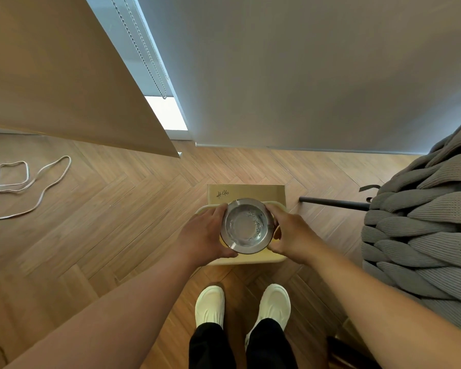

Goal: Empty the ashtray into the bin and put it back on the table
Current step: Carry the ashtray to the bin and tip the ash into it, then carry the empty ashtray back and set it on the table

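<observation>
I hold the ashtray (246,226) level between both hands, left hand (206,235) and right hand (290,235) each with a clenched grip on its rim, directly above the bin (274,258). Ash remains inside; it needs tipping.

**Soft daylight, wide-angle bend**

Dim, even daylight enters through a bright gap (168,113) between the blinds, blown out to white. Shadows on the floor (117,209) are faint. Straight edges bow toward the frame's borders; focus is slightly soft throughout.

Home living room, herringbone wood floor (133,209), roller blinds (304,75), chunky knit throw (421,222)
</observation>
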`<state>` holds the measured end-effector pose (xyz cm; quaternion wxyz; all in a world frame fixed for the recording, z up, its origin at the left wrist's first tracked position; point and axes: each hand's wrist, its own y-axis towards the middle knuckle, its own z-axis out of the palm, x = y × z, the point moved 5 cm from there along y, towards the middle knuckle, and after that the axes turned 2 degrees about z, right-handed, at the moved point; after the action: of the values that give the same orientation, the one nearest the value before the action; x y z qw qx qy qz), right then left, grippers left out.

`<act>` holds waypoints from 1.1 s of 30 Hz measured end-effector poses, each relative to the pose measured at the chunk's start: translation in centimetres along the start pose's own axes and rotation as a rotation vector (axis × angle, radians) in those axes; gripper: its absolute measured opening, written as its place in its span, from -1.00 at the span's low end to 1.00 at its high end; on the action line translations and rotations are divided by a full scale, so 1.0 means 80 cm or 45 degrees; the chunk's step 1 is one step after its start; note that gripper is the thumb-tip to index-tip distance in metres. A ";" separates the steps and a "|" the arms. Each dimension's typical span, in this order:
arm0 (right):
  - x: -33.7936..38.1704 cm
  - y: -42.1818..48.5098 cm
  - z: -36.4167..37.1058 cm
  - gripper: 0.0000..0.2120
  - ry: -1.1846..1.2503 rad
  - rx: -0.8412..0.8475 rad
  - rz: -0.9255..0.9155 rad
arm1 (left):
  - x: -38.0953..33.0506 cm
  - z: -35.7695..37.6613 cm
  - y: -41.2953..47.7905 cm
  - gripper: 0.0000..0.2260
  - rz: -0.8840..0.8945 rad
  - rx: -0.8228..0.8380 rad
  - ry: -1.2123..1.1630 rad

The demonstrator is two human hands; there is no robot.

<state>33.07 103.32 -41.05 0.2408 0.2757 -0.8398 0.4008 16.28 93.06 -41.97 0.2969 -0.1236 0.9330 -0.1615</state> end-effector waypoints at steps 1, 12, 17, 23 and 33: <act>0.004 0.000 -0.001 -0.20 -0.041 -0.027 0.001 | -0.001 -0.002 -0.001 -0.04 -0.002 -0.007 0.009; 0.040 -0.026 -0.002 -0.15 -0.185 -0.042 0.066 | -0.015 -0.031 -0.027 -0.04 -0.003 -0.008 0.067; 0.070 -0.062 -0.012 -0.22 -0.118 -0.085 0.047 | -0.034 -0.060 -0.057 -0.03 -0.002 0.015 0.048; 0.117 -0.114 -0.033 -0.24 -0.110 -0.110 0.074 | -0.064 -0.113 -0.100 -0.04 0.032 0.036 0.100; 0.226 -0.222 -0.087 -0.28 -0.126 -0.165 0.068 | -0.131 -0.222 -0.194 -0.03 0.048 -0.012 0.121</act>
<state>32.78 94.70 -16.22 0.2057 0.2566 -0.8819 0.3377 16.13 86.30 -17.11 0.2547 -0.0997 0.9490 -0.1570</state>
